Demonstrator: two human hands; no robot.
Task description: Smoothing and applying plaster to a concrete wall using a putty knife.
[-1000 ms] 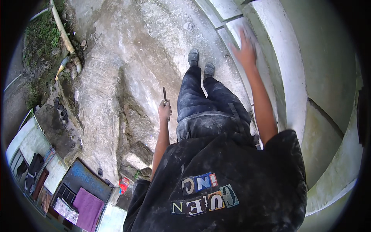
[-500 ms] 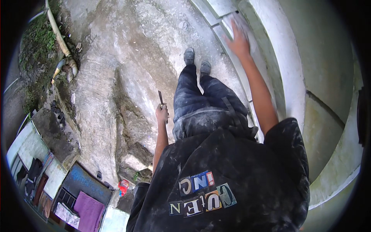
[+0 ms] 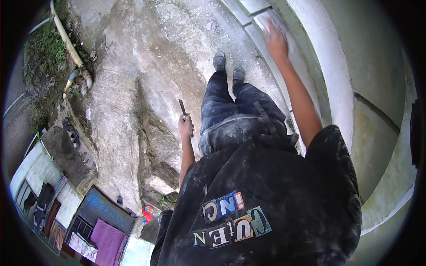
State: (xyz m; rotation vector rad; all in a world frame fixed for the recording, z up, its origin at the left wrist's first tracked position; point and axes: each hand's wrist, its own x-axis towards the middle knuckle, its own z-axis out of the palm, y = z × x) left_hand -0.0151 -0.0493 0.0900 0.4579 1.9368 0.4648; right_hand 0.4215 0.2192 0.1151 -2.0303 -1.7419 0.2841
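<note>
My left hand [image 3: 185, 126] is closed around the handle of a narrow, dark-bladed hand tool [image 3: 182, 107], whose blade points up and away from me. Its exact kind I cannot make out. On the right, my right hand [image 3: 277, 46] reaches far forward with fingers spread against the pale wall panel [image 3: 296, 55]. A whitish patch [image 3: 265, 20] shows by its fingertips; whether this is a loose sheet or part of the surface I cannot tell.
Rough, cracked concrete ground [image 3: 111, 88] drops in a broken edge at left. Pipes [image 3: 69, 42] run past moss at the far left. A purple cloth [image 3: 106, 241] and a red object [image 3: 147, 213] lie lower left. A curved pale wall [image 3: 330, 66] rises at right.
My right hand has shifted slightly on the panel, and more of the whitish patch shows by its fingers. My left hand still holds the tool, which tilts a little more leftward.
</note>
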